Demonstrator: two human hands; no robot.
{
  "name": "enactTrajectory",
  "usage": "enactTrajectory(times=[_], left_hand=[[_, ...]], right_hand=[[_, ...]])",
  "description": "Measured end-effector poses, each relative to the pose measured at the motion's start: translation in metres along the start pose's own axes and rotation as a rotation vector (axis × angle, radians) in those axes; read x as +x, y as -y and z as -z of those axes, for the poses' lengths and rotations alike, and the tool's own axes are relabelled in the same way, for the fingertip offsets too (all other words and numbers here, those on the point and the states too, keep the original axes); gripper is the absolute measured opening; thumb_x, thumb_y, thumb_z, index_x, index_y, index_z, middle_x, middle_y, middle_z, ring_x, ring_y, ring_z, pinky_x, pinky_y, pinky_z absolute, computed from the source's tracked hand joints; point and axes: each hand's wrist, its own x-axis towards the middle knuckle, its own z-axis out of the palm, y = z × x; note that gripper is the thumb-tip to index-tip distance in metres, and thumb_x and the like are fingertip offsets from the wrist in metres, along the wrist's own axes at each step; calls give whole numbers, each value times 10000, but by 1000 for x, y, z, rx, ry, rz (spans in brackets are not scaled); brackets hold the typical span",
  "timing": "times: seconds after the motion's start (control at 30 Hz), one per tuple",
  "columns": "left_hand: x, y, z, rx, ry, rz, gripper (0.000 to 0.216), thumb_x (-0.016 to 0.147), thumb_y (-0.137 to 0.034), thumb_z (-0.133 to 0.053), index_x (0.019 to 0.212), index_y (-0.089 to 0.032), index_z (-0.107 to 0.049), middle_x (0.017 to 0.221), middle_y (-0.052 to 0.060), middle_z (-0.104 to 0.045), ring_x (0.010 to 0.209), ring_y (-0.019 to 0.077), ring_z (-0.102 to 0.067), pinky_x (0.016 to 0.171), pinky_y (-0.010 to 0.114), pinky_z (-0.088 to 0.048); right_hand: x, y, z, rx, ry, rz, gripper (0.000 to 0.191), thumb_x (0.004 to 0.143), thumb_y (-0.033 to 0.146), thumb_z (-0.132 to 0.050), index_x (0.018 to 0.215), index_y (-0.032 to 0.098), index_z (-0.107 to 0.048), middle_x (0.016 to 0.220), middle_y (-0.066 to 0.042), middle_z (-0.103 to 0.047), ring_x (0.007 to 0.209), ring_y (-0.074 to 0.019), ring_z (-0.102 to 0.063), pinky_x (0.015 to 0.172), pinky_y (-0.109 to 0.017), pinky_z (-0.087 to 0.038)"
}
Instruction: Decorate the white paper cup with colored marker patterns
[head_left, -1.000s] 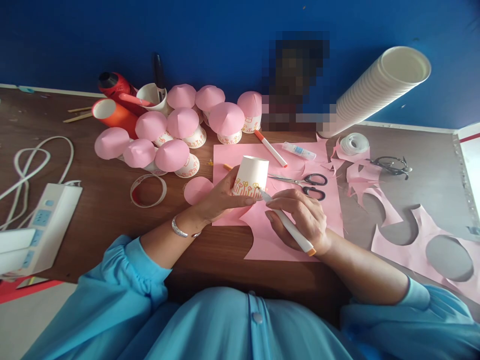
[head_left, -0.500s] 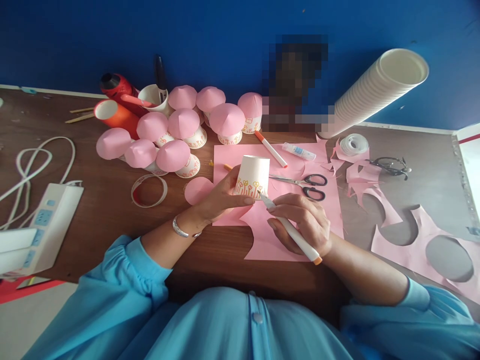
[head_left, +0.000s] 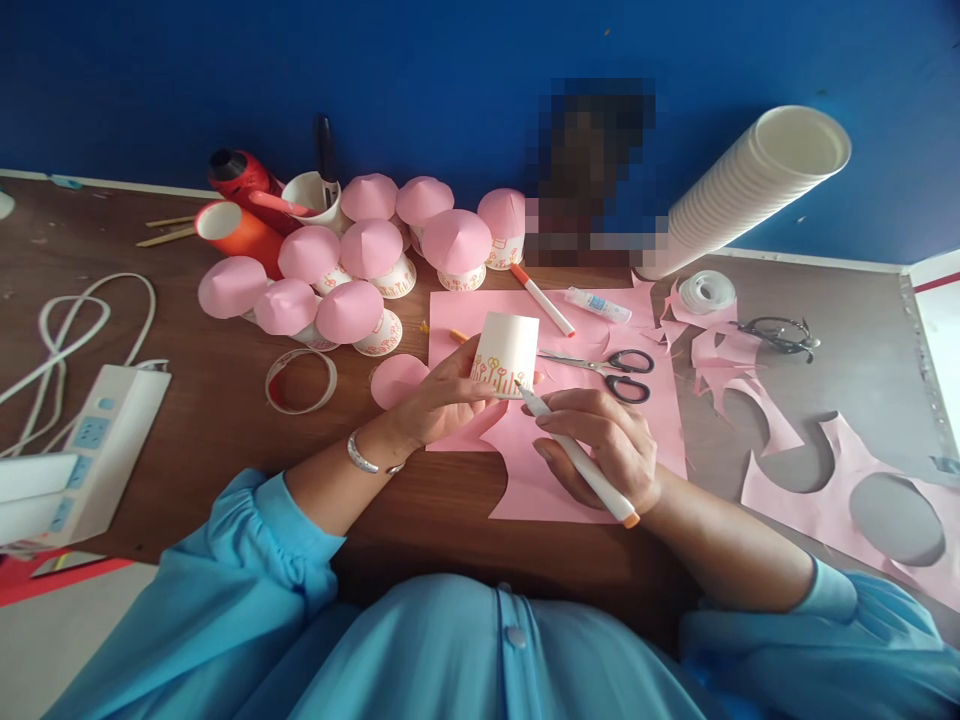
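- Paper cup (head_left: 511, 345) is being held above pink sheet (head_left: 540, 490).
- Left hand (head_left: 450, 390) is grasping cup's lower left side.
- Right hand (head_left: 619, 440) is gripping marker (head_left: 592, 475), its tip meeting cup's flower border.
- Scissors (head_left: 601, 367) are lying right of cup.

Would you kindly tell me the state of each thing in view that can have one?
Paper cup: held, decorated along its lower part
White marker: uncapped, tip at the cup
Left hand: closed on the cup
Right hand: closed on the white marker
Orange-capped marker: closed, lying down
Scissors: blades nearly closed
Small bottle: lying on its side
Cup stack: nested
Pink cones: topping decorated cups
Pink sheet: cut into
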Motion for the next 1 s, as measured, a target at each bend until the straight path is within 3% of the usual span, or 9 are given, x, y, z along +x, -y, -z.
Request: enactTrajectory(times=[0.23, 0.43, 0.63, 1.0], left_hand=[[-2, -2, -1, 66, -25, 12, 650, 672, -289, -931, 1252, -276, -638, 1159, 44, -697, 1148, 269, -647, 979, 423, -491], [-2, -3, -4, 75, -74, 24, 584, 684, -267, -936, 1191, -270, -645, 1109, 8, -661, 1047, 197, -620, 959, 388, -477], [-1, -2, -2, 98, -68, 39, 598, 680, -252, -933, 1198, -246, -635, 1110, 38, -683, 1078, 242, -632, 970, 415, -472], [1, 0, 2, 109, -35, 36, 617, 694, -280, -937, 1228, -295, -628, 1103, 5, -669, 1091, 235, -630, 1008, 446, -475]], right_hand=[[2, 0, 0, 0, -1, 5, 126, 992, 199, -617, 1117, 205, -601, 869, -49, -740, 776, -181, -750, 601, -285, -634], [4, -2, -1, -5, -4, 8, 190, 944, 144, -641, 1124, 194, -609, 815, -34, -723, 724, -187, -726, 592, -294, -611], [6, -3, -1, 0, -1, 4, 224, 938, 138, -634, 1152, 199, -603, 808, -27, -714, 695, -182, -709, 574, -290, -591], [6, -3, -2, -13, 25, 16, 124, 966, 139, -620, 1085, 168, -597, 810, -52, -692, 699, -168, -702, 593, -277, -597]])
